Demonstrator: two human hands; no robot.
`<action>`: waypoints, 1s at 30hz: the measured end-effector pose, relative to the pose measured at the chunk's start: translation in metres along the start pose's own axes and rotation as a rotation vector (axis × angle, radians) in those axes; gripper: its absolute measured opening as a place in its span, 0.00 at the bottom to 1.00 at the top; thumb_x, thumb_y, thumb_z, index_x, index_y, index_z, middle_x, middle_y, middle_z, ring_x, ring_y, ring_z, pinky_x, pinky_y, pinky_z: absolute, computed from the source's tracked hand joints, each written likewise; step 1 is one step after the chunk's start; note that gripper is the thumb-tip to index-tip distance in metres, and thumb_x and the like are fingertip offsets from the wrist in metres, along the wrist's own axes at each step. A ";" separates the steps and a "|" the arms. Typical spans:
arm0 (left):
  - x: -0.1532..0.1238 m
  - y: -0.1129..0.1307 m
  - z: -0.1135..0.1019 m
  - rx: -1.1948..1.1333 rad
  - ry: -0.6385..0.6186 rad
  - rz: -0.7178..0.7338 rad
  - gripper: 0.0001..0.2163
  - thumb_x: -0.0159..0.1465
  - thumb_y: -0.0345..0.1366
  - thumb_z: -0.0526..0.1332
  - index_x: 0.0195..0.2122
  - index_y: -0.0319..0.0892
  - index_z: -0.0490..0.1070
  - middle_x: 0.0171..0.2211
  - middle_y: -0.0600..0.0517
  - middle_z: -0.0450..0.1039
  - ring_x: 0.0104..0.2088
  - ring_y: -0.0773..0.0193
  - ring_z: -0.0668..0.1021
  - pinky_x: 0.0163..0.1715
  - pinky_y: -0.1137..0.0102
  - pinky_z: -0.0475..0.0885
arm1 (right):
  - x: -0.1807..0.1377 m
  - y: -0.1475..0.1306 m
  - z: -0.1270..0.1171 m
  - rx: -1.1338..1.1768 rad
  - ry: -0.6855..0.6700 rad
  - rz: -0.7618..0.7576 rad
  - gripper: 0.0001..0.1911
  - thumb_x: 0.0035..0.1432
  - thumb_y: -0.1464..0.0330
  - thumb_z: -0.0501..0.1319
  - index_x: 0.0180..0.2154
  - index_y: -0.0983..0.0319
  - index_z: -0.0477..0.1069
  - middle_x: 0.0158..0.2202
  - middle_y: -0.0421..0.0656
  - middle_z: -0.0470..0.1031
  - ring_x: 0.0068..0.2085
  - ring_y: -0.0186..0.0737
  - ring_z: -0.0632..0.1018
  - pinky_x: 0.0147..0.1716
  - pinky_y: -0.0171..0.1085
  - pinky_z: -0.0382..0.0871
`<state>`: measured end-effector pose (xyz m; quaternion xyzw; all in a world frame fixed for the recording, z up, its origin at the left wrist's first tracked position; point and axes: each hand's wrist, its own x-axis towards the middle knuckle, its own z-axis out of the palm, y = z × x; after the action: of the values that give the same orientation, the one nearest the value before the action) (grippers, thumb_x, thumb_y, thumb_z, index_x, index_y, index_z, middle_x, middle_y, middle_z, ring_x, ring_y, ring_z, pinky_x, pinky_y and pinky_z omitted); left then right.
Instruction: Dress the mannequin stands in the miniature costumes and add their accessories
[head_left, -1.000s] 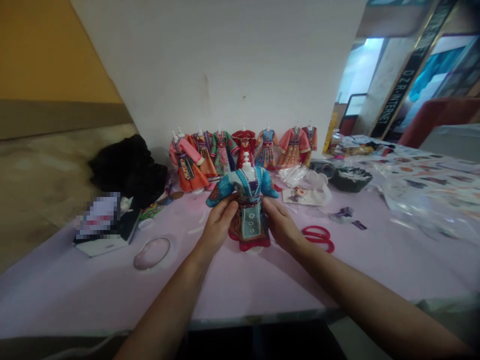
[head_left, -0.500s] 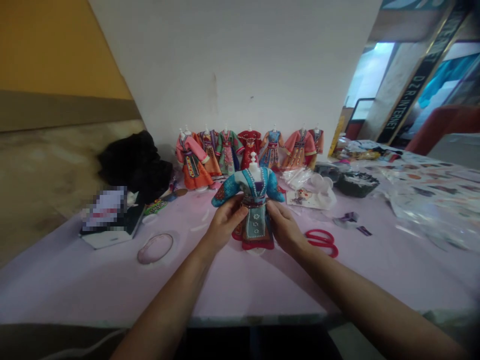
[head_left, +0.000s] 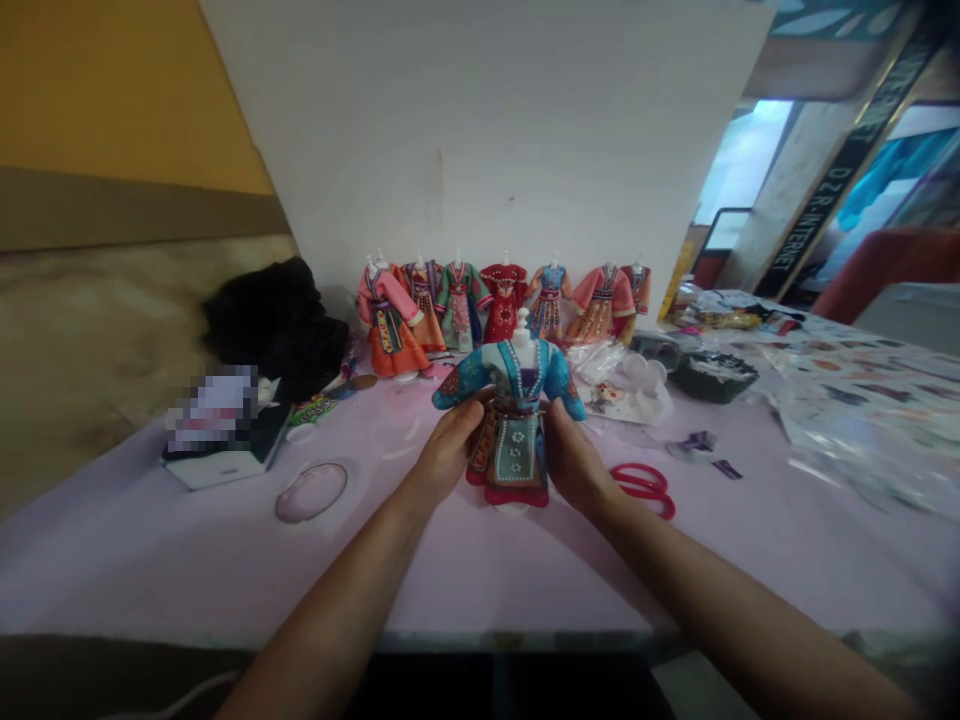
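A miniature dress form (head_left: 521, 375) stands upright in front of me, wearing a small doll's robe with blue sleeves, a pale bodice trimmed with white beads and a red-hemmed skirt with a grey-green front panel. My left hand (head_left: 454, 445) closes around the skirt's left side below the sleeve. On the opposite side, my right hand (head_left: 576, 455) grips the skirt, thumb up near the waist. Most fingertips are hidden behind the cloth. Red-handled scissors (head_left: 645, 485) lie just right of my right hand, their blades hidden.
Several dressed doll forms (head_left: 504, 300) line the back wall. To the left are a beaded ring-shaped piece (head_left: 311, 492), a white-and-dark box (head_left: 225, 465) and a black cloth heap (head_left: 266, 320). Rightward lie purple scraps (head_left: 694, 443), a dark green basket (head_left: 716, 375) and clear plastic sheets (head_left: 862, 450).
My thumbs have moved off the skirt front toward its sides, uncovering more of the patterned cloth. The form has shifted slightly right in view, as the camera turned a little.
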<state>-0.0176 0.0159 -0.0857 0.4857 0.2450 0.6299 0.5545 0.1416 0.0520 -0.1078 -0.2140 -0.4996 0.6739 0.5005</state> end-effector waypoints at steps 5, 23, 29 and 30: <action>0.000 0.001 -0.001 0.079 0.020 0.020 0.22 0.58 0.47 0.73 0.52 0.43 0.79 0.53 0.45 0.80 0.58 0.46 0.78 0.62 0.55 0.68 | -0.002 0.000 0.001 0.049 -0.013 -0.057 0.32 0.60 0.44 0.62 0.58 0.55 0.71 0.56 0.44 0.78 0.59 0.49 0.77 0.56 0.47 0.72; 0.007 -0.003 -0.001 0.177 0.093 0.127 0.18 0.63 0.46 0.68 0.51 0.43 0.79 0.53 0.46 0.80 0.57 0.53 0.78 0.60 0.60 0.72 | 0.004 -0.016 -0.006 0.105 -0.067 -0.075 0.29 0.57 0.43 0.65 0.50 0.56 0.77 0.48 0.43 0.81 0.50 0.46 0.79 0.51 0.44 0.75; 0.007 0.000 0.009 0.230 0.134 0.155 0.17 0.62 0.46 0.69 0.50 0.44 0.81 0.52 0.47 0.81 0.56 0.53 0.79 0.59 0.60 0.73 | 0.005 -0.023 0.006 0.154 -0.113 -0.196 0.23 0.56 0.52 0.69 0.51 0.53 0.78 0.48 0.38 0.81 0.56 0.46 0.77 0.60 0.47 0.71; 0.007 0.000 0.010 0.235 0.149 0.158 0.18 0.62 0.46 0.70 0.50 0.44 0.81 0.53 0.47 0.80 0.55 0.53 0.79 0.59 0.61 0.73 | 0.006 -0.023 0.007 0.160 -0.106 -0.182 0.23 0.55 0.52 0.70 0.50 0.53 0.78 0.48 0.38 0.82 0.55 0.46 0.77 0.61 0.48 0.71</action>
<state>-0.0079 0.0204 -0.0794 0.5168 0.3185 0.6729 0.4227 0.1444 0.0537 -0.0837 -0.0913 -0.4872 0.6739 0.5478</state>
